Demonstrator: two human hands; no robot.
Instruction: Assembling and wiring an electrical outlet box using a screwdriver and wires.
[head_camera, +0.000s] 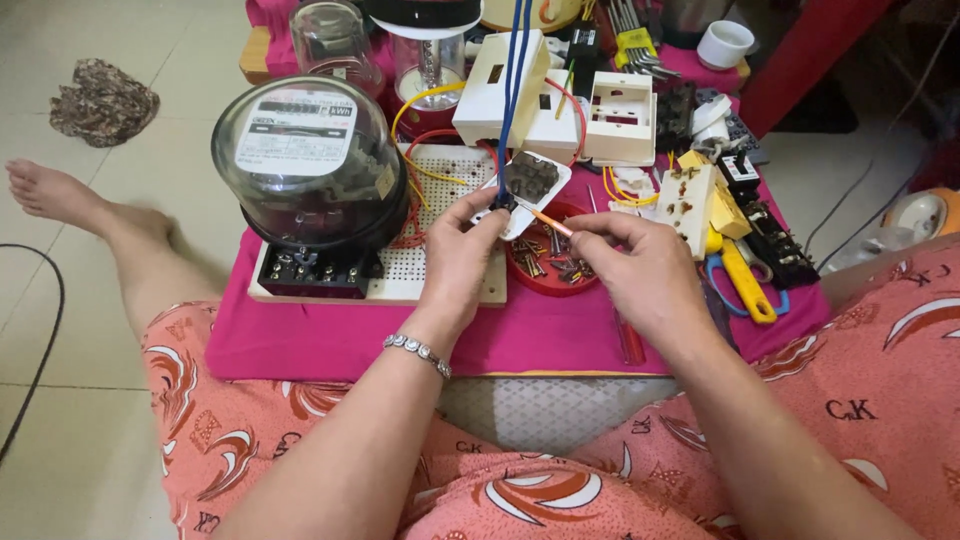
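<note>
Right hand (640, 270) fingers pinch a screwdriver (548, 222) (tip hidden); left hand (462, 255) grips socket (525, 185).

Glass-domed electric meter (305, 165) at 10 o'clock, white cup (724, 43) at 1, crumpled cloth (103, 98) on floor far left, yellow-handled pliers (746, 285) at 3.

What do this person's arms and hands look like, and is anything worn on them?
Both forearms are bare, with no sleeves or gloves. The left hand has a silver-coloured bracelet of small linked stones around its wrist. The right hand wears nothing that shows; no rings can be made out on either hand. Below the arms lies orange clothing with red and white swirl patterns.
</note>
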